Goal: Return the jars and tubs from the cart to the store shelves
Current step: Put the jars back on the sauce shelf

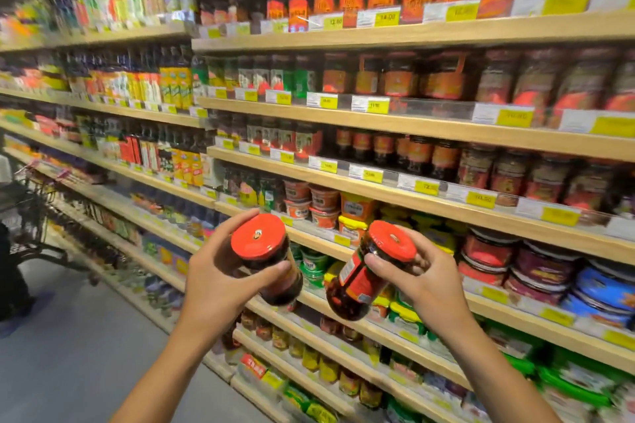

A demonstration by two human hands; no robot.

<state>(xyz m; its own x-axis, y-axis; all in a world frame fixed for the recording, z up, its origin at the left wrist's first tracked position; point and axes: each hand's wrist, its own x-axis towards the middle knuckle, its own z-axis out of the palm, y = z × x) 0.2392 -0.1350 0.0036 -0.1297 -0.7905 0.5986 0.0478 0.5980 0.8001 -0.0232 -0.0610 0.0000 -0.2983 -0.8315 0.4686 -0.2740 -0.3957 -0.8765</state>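
I hold two glass jars of dark chilli sauce with red lids in front of the store shelves (429, 125). My left hand (216, 282) grips the left jar (264, 254) around its body, lid facing me. The right jar (364, 271), with a red label, is tilted to the left in my right hand (426, 282), fingers around its neck. Both jars are in the air, level with a shelf of tubs (323, 206). The shopping cart (31, 213) stands far to the left in the aisle.
Wooden shelves run the length of the aisle, packed with sauce jars, bottles and tubs behind yellow price tags. Similar red-labelled jars (415, 153) stand two shelves above my hands. A person's dark leg and shoe (13, 288) are at the left edge by the cart.
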